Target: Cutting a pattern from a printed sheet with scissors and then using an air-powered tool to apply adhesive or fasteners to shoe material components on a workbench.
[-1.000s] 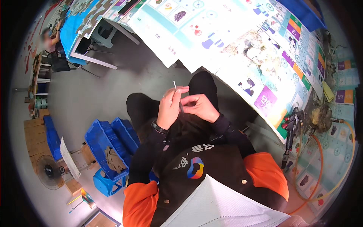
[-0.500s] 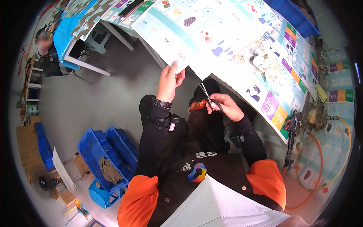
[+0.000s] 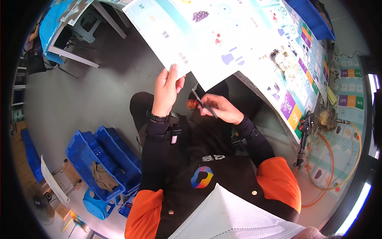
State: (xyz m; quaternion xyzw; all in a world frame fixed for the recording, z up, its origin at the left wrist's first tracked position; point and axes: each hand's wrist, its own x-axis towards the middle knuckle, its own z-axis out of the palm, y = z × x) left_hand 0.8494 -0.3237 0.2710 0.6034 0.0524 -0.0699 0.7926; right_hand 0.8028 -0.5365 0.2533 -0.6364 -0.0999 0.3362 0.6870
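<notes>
A large white printed sheet (image 3: 175,42) with pictures of fruit hangs over the near table edge, with a notch between its left corner and the middle point. That left corner is pinched between the thumb and fingers of my left hand (image 3: 166,92). My right hand (image 3: 223,108) grips a pair of dark-handled scissors (image 3: 195,92), held just below the notch and apart from the paper. Whether the blades are parted is unclear. Beside the scissors shows a small red and yellow patch (image 3: 191,104) over my dark trousers; its kind cannot be made out.
Pale crumbly clumps (image 3: 281,59) lie on the printed table cover (image 3: 274,85). A blue crate (image 3: 312,18) stands at the far right. An air gun (image 3: 304,127) with an orange hose (image 3: 332,159) hangs off the right side. Blue baskets (image 3: 85,149) and a blue stool (image 3: 95,205) are at lower left.
My left hand has drawn the sheet's corner left, and more of the sheet overhangs the table edge. The scissors in my right hand have moved left and slightly down. The whole view has shifted.
</notes>
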